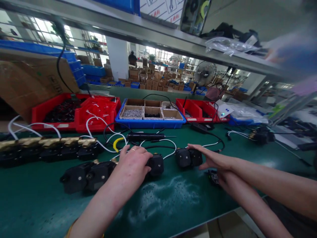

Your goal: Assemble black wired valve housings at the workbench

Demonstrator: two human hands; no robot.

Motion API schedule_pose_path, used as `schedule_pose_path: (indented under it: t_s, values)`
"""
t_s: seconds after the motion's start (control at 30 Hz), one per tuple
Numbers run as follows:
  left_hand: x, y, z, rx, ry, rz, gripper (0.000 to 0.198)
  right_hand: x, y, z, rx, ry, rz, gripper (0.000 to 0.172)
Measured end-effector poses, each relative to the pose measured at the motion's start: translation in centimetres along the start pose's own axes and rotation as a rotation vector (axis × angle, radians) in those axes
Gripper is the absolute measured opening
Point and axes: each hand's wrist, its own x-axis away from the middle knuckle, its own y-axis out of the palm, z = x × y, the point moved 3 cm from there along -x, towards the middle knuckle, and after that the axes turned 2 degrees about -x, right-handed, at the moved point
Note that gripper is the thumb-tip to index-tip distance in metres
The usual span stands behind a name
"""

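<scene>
My left hand (pixel 133 162), a ring on one finger, curls over the near row of black motorised valves, its thumb against a black actuator box (pixel 157 164). Left of it lie two more black actuators (pixel 79 178), with brass showing behind. Two bare forearms enter from the right and cross near the wrists; which is my right I cannot tell. The upper hand (pixel 210 157) reaches round a pair of black actuators (pixel 183 157). The lower hand (pixel 224 180) is partly hidden, by a small dark piece with metallic bits (pixel 213 177).
Brass-topped valves (pixel 51 148) with white cables line the left. Behind stand red bins (pixel 95 112), a blue tray (pixel 151 124) of small parts and another red bin (pixel 198 110). An electric screwdriver (pixel 146 136) lies mid-bench. A shelf (pixel 158 29) crosses overhead.
</scene>
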Motion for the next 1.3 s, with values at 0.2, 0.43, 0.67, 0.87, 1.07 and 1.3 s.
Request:
schedule_pose_path:
  t_s: [0.2,0.43,0.67,0.87,1.07,1.3]
  values:
    - [0.0,0.6,-0.5,0.05,0.013,0.049,0.03,4.5,2.7,-3.3,0.072,0.015,0.218,0.017]
    - [0.6,1.3,-0.8,0.147,0.071,0.129,0.031,7.2,9.1,-11.0,0.075,-0.105,0.406,0.015]
    - [1.3,1.3,-0.9,0.176,0.103,0.131,0.028,-2.3,11.3,-15.1,0.109,-0.26,0.249,0.018]
    - [1.5,1.7,-1.0,0.211,0.119,0.154,0.019,-3.4,11.4,-15.8,0.215,-0.137,0.159,0.019]
    - [1.4,1.8,-0.9,0.187,0.114,0.134,0.015,-4.6,10.6,-16.0,0.179,0.013,0.145,0.022]
    - [1.3,2.2,-1.2,0.213,0.126,0.155,0.016,-6.0,10.3,-13.7,0.068,0.143,0.18,0.022]
